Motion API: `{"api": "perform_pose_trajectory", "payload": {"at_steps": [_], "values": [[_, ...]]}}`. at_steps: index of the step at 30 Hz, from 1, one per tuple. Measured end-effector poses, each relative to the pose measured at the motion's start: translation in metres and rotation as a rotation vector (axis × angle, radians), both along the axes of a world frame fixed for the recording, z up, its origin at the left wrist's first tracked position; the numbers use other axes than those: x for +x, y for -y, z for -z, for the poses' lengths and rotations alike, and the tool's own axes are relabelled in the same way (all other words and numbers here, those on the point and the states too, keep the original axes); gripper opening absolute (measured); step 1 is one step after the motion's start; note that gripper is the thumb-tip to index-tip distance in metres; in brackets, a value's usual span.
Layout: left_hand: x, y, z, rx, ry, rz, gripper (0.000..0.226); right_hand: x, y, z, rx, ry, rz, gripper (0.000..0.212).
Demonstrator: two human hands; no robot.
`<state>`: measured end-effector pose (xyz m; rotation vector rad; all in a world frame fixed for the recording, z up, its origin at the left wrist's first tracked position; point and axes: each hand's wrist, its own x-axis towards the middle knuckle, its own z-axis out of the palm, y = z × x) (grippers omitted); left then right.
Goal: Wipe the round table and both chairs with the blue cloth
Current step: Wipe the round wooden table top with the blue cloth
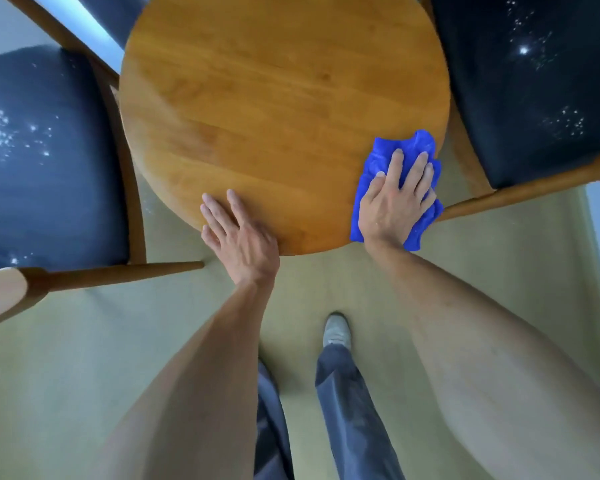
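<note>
Blue cloth [378, 174] under right hand [392, 202], chairs cropped

Right hand [394, 199] flat on blue cloth [378, 161], round table [274, 98] edge.

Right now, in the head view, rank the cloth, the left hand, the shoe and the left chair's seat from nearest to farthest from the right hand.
1. Cloth: under the right hand, at the table's right edge.
2. Left hand: on the table's near edge.
3. Shoe: on the floor below, slightly farther.
4. Left chair's seat: far left.
</note>
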<state>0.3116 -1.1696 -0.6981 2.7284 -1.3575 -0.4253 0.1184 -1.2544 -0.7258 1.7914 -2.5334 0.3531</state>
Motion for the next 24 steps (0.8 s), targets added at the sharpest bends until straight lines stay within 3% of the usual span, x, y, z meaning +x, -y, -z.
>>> {"api": "perform_pose_trajectory", "payload": {"at_steps": [10,18,21,24], "values": [[0.089,-0.031,-0.013,-0.065,-0.166,-0.193,0.072,0.146,-0.072,-0.006,0.09,0.064,0.099,0.043],[0.164,-0.066,-0.011,0.055,-0.239,0.073,0.062,0.262,-0.072,-0.026,0.106,0.248,0.049,0.042],[0.155,-0.072,-0.027,0.037,-0.164,0.254,0.064,0.258,-0.049,-0.057,0.056,0.361,0.062,0.043],[0.12,-0.06,-0.037,-0.026,-0.136,0.43,0.067,0.224,-0.03,-0.073,0.001,0.423,0.236,0.038]]}}
